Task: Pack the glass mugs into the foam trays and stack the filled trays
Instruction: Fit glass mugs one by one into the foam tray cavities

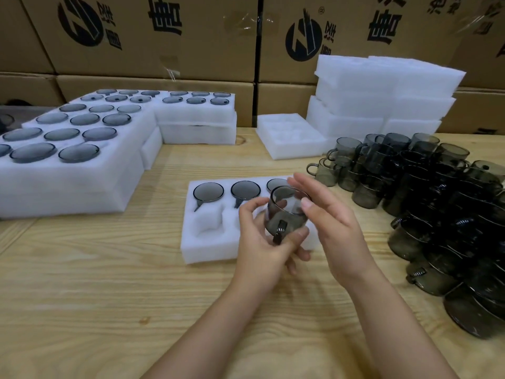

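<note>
A white foam tray (203,248) lies on the wooden table in front of me. Its back row holds three smoky glass mugs (208,192), and the front pockets I can see hold nothing. Above the tray's right half my left hand (259,242) grips another smoky glass mug (287,212), handle toward me, fingers curled round its base. My right hand (328,222) touches the mug's right side with straight fingers. A heap of loose mugs (437,203) lies on the table to the right.
Filled foam trays (68,170) stand stacked at the left and back left. One foam tray with nothing in it (289,138) and a tall stack of foam (382,97) sit at the back right. Cardboard boxes (153,36) wall off the far side.
</note>
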